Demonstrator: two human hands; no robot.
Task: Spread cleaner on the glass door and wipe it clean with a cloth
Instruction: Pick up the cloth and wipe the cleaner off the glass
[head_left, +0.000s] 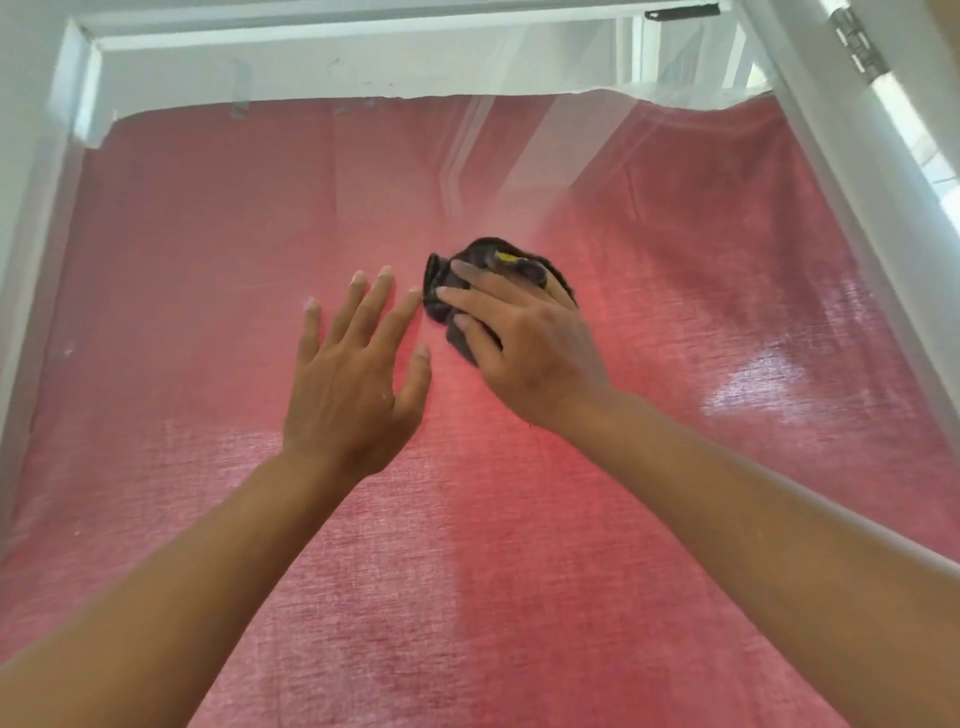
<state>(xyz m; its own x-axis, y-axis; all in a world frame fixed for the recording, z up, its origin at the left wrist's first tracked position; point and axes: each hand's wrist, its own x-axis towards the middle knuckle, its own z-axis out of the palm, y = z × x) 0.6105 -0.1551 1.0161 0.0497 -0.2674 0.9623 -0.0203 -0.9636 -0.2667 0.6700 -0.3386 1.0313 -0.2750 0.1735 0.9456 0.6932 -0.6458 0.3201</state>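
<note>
The glass door pane (649, 291) fills the view, with a red curtain behind it and pale reflections on its right side. A dark bunched cloth (493, 260) with a yellow patch lies against the glass near the middle. My right hand (524, 343) presses the cloth to the pane, fingers spread over it and slightly curled. My left hand (358, 374) lies flat on the glass just left of the cloth, fingers straight and spread, holding nothing.
A white door frame (62, 171) borders the pane on the left, top and right. A metal hinge (857, 41) sits on the frame at the upper right. The red curtain (208, 260) hangs behind the glass below a white strip.
</note>
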